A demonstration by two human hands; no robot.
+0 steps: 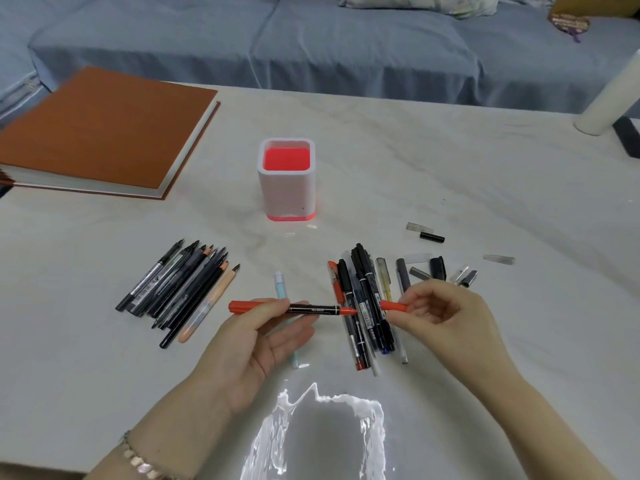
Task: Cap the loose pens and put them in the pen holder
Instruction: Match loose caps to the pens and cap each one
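Observation:
My left hand (256,337) grips a black marker with red ends (311,309), held level with its bare red tip pointing right. My right hand (446,317) pinches a small red cap (393,305) a short gap away from that tip. A white pen holder with a red inside (286,178) stands upright behind them. Several pens lie in a pile at the left (183,289), and another pile (363,306) lies under and between my hands. A light blue pen (281,285) lies partly hidden under my left hand.
Loose caps (433,270) are scattered right of the middle pile, with two more caps (426,232) further back. A thick brown book (104,133) lies at the back left. A white cylinder (609,98) stands at the far right edge. A blue sofa runs behind the table.

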